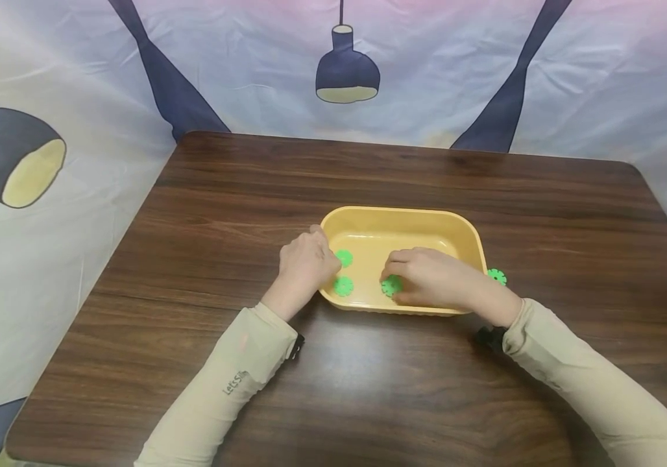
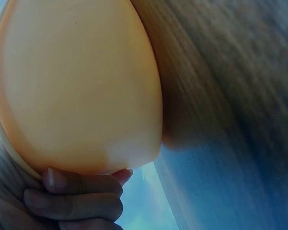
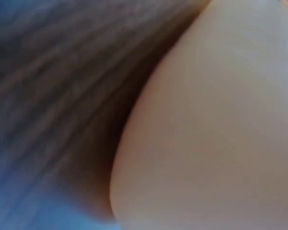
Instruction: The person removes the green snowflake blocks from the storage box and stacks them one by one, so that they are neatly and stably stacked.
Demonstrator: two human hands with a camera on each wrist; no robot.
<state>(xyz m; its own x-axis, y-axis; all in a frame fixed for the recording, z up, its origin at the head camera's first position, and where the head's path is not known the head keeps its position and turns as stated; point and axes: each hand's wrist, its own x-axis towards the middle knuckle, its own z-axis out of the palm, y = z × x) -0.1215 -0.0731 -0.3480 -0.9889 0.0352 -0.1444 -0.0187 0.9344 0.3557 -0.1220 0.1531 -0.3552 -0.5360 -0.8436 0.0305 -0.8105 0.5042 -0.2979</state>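
A yellow plastic basin (image 1: 406, 224) sits upright on the table. My left hand (image 1: 308, 263) grips the rim at its left end; in the left wrist view the curled fingers (image 2: 81, 203) lie against the basin's outer wall (image 2: 86, 86). Reaching in over the near right side, my right hand (image 1: 429, 275) has thumb and fingers about a green notched disc (image 1: 392, 285), pinching it low in the basin. Two more green discs lie at the left end, a nearer one (image 1: 343, 286) and a farther one (image 1: 344, 257), close to the left hand. The right wrist view shows only the basin's outside (image 3: 206, 134), blurred.
Another green disc (image 1: 497, 277) shows just outside the basin's right end. Beneath everything is a dark wood-grain table (image 1: 240, 194) with rounded corners. A printed cloth (image 1: 263, 78) with lamp drawings hangs behind it and at its sides.
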